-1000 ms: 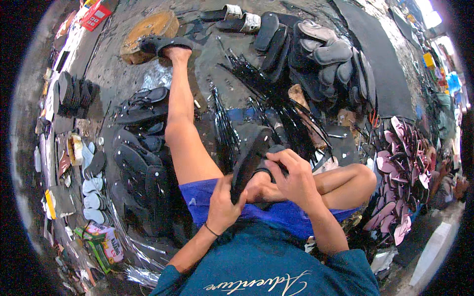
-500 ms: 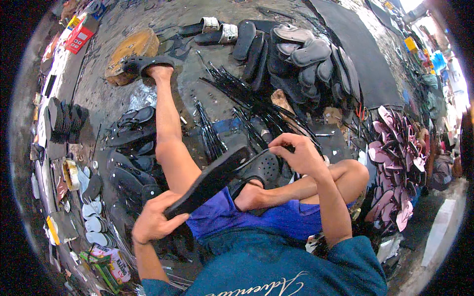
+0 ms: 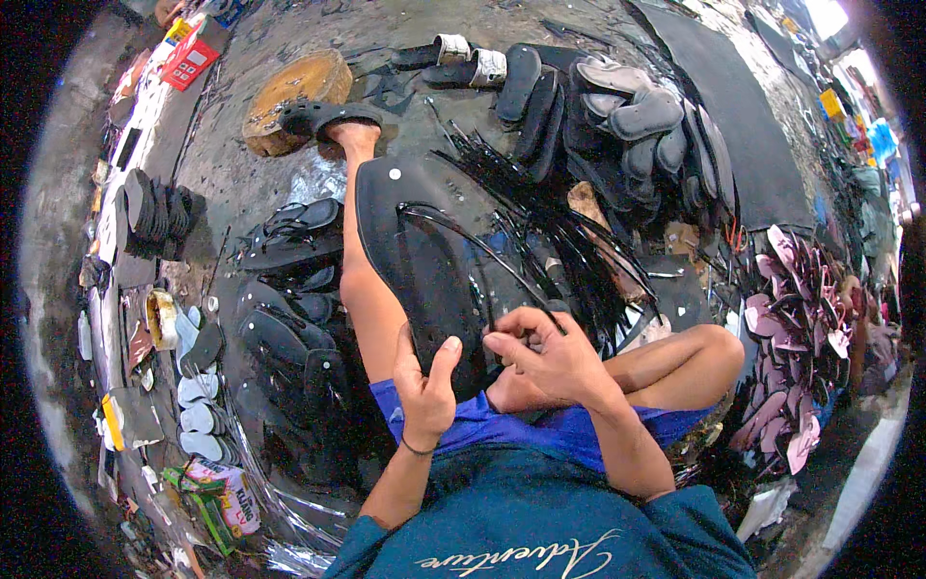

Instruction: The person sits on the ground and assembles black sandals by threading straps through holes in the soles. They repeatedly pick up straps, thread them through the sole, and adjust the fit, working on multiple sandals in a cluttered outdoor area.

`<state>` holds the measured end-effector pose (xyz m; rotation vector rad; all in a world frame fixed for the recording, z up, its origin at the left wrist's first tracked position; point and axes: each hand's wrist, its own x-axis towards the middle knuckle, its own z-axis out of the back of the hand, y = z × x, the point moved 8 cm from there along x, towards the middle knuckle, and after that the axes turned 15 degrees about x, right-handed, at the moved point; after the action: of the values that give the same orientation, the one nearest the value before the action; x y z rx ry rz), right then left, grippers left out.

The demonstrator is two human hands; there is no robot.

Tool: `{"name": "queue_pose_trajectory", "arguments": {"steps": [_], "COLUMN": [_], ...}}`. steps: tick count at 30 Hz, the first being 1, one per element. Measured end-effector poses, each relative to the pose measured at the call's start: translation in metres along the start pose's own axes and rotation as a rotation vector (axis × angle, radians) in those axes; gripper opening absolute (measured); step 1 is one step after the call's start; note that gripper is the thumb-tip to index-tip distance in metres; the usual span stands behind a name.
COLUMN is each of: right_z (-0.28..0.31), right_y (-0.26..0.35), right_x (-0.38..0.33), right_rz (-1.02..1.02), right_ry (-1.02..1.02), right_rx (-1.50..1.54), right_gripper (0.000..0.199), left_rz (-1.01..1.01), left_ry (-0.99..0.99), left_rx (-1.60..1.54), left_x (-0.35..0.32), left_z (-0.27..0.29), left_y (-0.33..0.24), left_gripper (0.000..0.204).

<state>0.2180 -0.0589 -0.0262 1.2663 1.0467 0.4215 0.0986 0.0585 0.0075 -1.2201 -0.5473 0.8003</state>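
Note:
My left hand [image 3: 427, 391] grips the heel end of a black sandal sole [image 3: 400, 246], thumb on one side. The sole stands tilted up above my lap, and its broad face with a small white dot near the toe shows. From a point near that toe a glossy black strap [image 3: 465, 232] arches toward my right hand [image 3: 552, 359]. The fingers of my right hand are bent and pinched together at the strap's loose end, beside the sole's edge. Where exactly the strap end sits between the fingertips is partly hidden.
A bundle of glossy black straps [image 3: 569, 241] lies just ahead. Piled grey and black soles [image 3: 641, 116] are beyond it, with pink sandals [image 3: 776, 338] at right. Finished-looking black sandals [image 3: 289, 338] lie left of my leg. My clog-shod foot rests by a round wood block [image 3: 299, 92].
My left hand has moved right and turned the sole from edge-on to face-on, toe up. My right hand has come down and closer to the sole. The whole view has shifted slightly.

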Motion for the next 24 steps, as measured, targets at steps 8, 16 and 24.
{"name": "queue_pose_trajectory", "arguments": {"steps": [8, 16, 24], "right_z": [0.001, 0.004, 0.002], "right_y": [0.008, 0.014, -0.003], "right_x": [0.007, -0.001, 0.0], "right_rz": [0.196, 0.244, 0.234], "right_ry": [-0.135, -0.269, -0.271], "right_rx": [0.194, 0.021, 0.094], "right_gripper": [0.02, 0.022, 0.024], "left_rz": [-0.056, 0.061, -0.006], "left_ry": [-0.003, 0.029, -0.023], "left_rx": [0.081, -0.048, 0.015], "left_x": [-0.009, -0.019, -0.017], "left_z": [-0.004, -0.011, -0.011], "left_y": [-0.012, 0.022, 0.008], "left_gripper": [0.029, 0.028, 0.029]}}
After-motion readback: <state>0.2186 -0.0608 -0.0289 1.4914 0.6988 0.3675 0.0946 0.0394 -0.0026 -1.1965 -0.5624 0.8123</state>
